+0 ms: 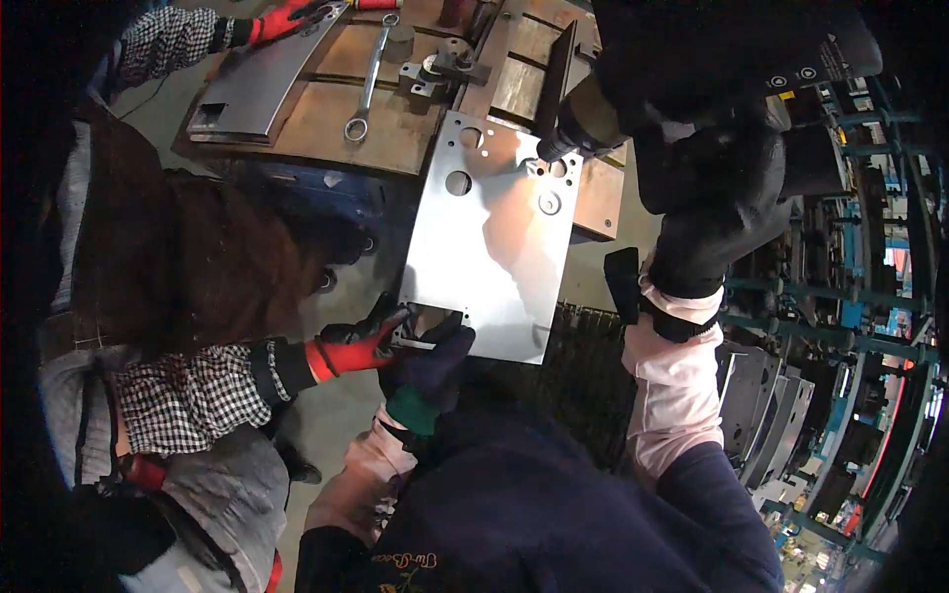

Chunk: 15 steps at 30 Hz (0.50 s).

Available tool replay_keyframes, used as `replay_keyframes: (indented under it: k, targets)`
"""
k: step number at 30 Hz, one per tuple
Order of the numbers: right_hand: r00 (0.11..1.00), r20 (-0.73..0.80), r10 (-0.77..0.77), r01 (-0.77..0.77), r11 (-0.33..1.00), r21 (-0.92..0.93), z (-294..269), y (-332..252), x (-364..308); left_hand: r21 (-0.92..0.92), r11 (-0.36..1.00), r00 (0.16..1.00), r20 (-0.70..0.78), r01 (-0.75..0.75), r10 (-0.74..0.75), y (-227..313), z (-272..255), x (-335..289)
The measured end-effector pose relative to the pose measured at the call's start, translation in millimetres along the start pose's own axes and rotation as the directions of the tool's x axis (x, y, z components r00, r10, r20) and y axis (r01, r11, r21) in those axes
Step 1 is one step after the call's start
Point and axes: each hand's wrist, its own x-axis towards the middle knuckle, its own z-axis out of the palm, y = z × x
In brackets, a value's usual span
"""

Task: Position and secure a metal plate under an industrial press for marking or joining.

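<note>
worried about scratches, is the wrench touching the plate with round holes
Apart: the head view shows brown tabletop between the wrench and the holed plate.

Left forearm (366,476) slants up from the bottom, with the left hand (435,361) low near the middle, thumb (453,343) on top in a pinch, other fingers mostly hidden. Right arm (675,395) goes way higher, right hand (725,198) curled tight, pretty dark up there tbh.

Spanner (372,74) up top, rack (840,296) at right

The spanner lies slantwise on the brown worktable (326,107), upper centre; a grey panel (255,91) lies upper left. The rack's blue-green bars line the right edge, with grey plates (776,420) standing lower right
</note>
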Motion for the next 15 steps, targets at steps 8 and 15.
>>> replay_keyframes:
  k: [8, 15]
  targets:
    - [0.963, -0.029, -0.267, 0.251, 0.933, -0.259, 6, 10, 3, 0.251, 0.926, 0.959, 0.054, -0.281, 0.277, 10, 4, -7]
    - [0.721, 0.278, -0.635, 0.679, 0.566, -0.468, -15, 19, 11, 0.459, 0.779, 0.900, 0.131, -0.428, 0.416, -2, 3, -7]
